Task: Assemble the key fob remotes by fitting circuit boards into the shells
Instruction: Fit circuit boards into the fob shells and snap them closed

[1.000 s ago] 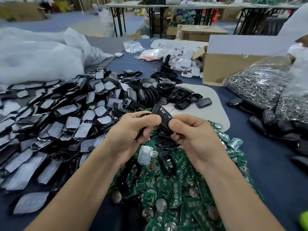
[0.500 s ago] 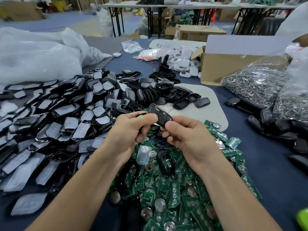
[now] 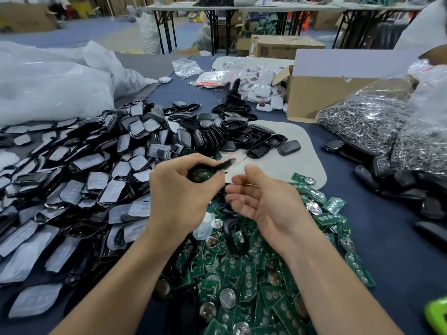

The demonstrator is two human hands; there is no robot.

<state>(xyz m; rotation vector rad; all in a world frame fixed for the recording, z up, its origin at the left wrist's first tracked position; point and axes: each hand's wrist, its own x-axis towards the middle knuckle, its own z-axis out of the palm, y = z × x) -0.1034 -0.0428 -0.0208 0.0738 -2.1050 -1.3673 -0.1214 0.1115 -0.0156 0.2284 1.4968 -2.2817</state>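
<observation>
Shell [image 3: 205,171] looked light, rigid, best held by edges; left hand [image 3: 179,197] gripped it, right hand [image 3: 263,204] spread, empty.

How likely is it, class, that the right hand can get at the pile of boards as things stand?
Probably yes. The right hand is open and empty, over the boards, which lie loose and uncovered. The left hand, holding a shell, is off to the side.
</observation>
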